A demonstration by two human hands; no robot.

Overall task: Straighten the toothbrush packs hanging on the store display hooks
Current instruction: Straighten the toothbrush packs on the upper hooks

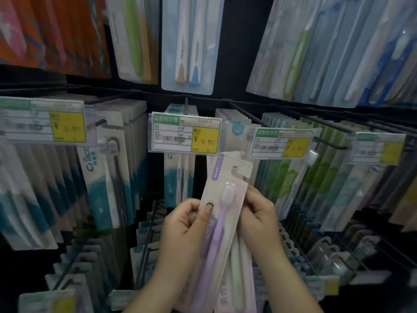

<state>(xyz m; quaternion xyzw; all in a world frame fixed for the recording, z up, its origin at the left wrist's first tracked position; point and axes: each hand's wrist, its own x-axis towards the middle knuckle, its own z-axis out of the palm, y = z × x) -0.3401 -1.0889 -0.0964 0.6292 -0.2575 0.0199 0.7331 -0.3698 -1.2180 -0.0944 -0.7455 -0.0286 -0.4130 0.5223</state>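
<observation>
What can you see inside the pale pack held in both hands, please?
Inside the pale pack, a purple toothbrush with a white bristle head shows through the clear blister. The left hand and right hand cover its edges; more packs behind are mostly hidden.

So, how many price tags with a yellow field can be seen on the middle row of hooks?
4. A far-left price tag, a centre tag above the held pack, a tag right of centre, and a far-right tag. More may be hidden outside the frame.
</observation>
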